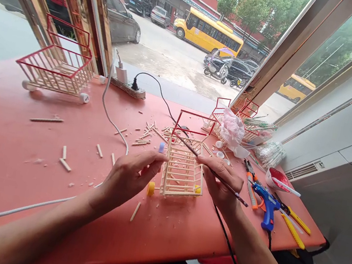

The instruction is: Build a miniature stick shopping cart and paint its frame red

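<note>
Hands: left on cart edge | right, brush | room before table edge

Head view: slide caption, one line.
Left hand holds a small wooden cart while the right hand holds a brush over it.

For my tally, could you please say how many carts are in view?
4: one cart between the hands, another at left, two back right, partly covered; others may be hidden.
</note>
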Action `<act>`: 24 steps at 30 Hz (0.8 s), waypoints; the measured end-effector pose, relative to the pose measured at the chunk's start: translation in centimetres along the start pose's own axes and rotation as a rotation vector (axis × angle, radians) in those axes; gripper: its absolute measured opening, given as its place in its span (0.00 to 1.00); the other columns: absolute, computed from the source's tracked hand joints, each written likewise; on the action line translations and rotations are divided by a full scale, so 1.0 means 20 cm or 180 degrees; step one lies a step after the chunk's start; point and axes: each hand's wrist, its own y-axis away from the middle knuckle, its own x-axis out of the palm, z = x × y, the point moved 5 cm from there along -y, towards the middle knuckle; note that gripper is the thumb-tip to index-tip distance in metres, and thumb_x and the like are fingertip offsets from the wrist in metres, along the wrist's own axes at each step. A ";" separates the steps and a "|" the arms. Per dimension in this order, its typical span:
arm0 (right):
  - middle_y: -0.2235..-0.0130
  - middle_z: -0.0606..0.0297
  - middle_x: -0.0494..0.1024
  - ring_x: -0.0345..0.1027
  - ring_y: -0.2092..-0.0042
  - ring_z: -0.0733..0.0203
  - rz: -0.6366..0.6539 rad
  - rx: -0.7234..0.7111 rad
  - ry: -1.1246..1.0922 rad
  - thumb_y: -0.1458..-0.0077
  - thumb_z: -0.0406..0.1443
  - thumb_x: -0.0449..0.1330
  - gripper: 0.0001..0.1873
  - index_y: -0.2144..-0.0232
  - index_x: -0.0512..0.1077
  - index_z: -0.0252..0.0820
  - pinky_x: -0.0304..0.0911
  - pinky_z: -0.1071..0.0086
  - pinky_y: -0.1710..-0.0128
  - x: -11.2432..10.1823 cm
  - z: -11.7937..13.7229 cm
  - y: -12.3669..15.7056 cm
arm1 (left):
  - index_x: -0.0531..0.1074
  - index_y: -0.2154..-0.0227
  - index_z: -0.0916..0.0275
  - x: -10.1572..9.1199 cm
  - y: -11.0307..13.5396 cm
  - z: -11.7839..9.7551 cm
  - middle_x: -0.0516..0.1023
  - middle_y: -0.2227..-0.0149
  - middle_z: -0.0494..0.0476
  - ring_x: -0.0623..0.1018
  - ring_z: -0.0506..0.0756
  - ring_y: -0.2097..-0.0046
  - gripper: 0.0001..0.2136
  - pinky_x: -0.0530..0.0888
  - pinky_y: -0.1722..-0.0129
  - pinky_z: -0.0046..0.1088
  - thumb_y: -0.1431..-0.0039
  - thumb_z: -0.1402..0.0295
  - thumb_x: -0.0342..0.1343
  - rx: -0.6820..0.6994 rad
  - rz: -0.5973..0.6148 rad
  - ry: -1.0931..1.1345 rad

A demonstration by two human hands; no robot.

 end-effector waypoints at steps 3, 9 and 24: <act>0.52 0.61 0.91 0.88 0.54 0.56 -0.0123 -0.0107 -0.0011 0.33 0.25 0.66 0.24 0.40 0.81 0.51 0.83 0.63 0.51 -0.02 0.00 0.00 | 0.81 0.57 0.60 0.00 0.00 0.00 0.86 0.66 0.50 0.83 0.50 0.68 0.10 0.77 0.71 0.20 0.28 0.73 0.54 -0.0053 0.0061 0.0014; 0.57 0.60 0.91 0.87 0.59 0.58 -0.0134 -0.0205 0.0139 0.34 0.24 0.64 0.20 0.45 0.83 0.48 0.82 0.66 0.55 -0.02 0.02 -0.02 | 0.81 0.57 0.60 0.00 0.00 0.00 0.86 0.67 0.50 0.83 0.49 0.69 0.10 0.76 0.72 0.20 0.28 0.73 0.53 -0.0051 0.0058 -0.0019; 0.54 0.59 0.91 0.88 0.56 0.57 0.0089 -0.0021 0.0093 0.30 0.28 0.63 0.17 0.45 0.83 0.47 0.84 0.65 0.54 0.03 0.02 -0.02 | 0.81 0.58 0.60 -0.01 0.00 0.01 0.86 0.67 0.51 0.83 0.50 0.70 0.09 0.76 0.72 0.20 0.29 0.71 0.54 -0.0091 0.0027 -0.0012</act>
